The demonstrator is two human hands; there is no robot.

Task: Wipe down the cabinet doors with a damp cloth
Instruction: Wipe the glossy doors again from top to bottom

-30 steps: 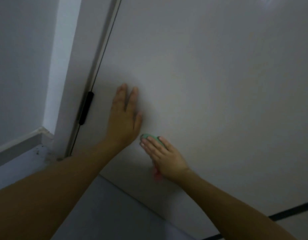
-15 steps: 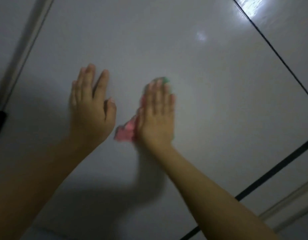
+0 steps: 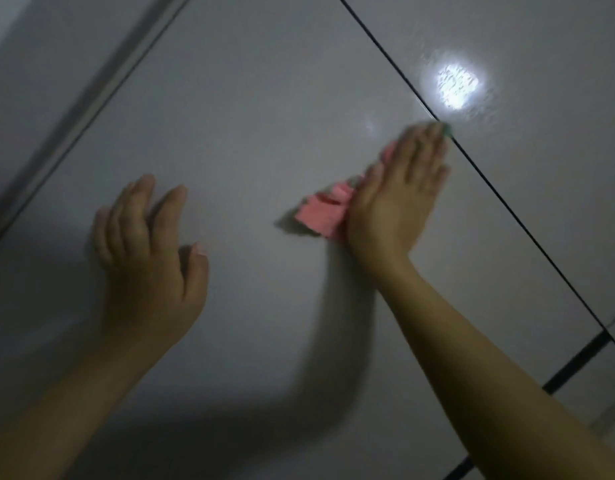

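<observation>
A glossy white cabinet door point(image 3: 264, 109) fills the view. My right hand point(image 3: 399, 195) lies flat on it with straight fingers and presses a pink cloth point(image 3: 325, 211) against the panel; a green edge of the cloth peeks past the fingertips, close to the dark seam point(image 3: 507, 209) between this door and the neighbouring one. Most of the cloth is hidden under the palm. My left hand point(image 3: 147, 251) rests flat on the same door, well to the left of the cloth, fingers straight and holding nothing.
A second white door point(image 3: 558, 161) lies right of the seam, with a bright light reflection point(image 3: 456, 85) on it. A grey frame strip point(image 3: 88, 109) runs along the door's left edge. Another dark gap point(image 3: 576, 363) crosses at the lower right.
My right hand has slid the cloth up and to the right across the door, from beside my left hand to the seam. The view has shifted right along the doors.
</observation>
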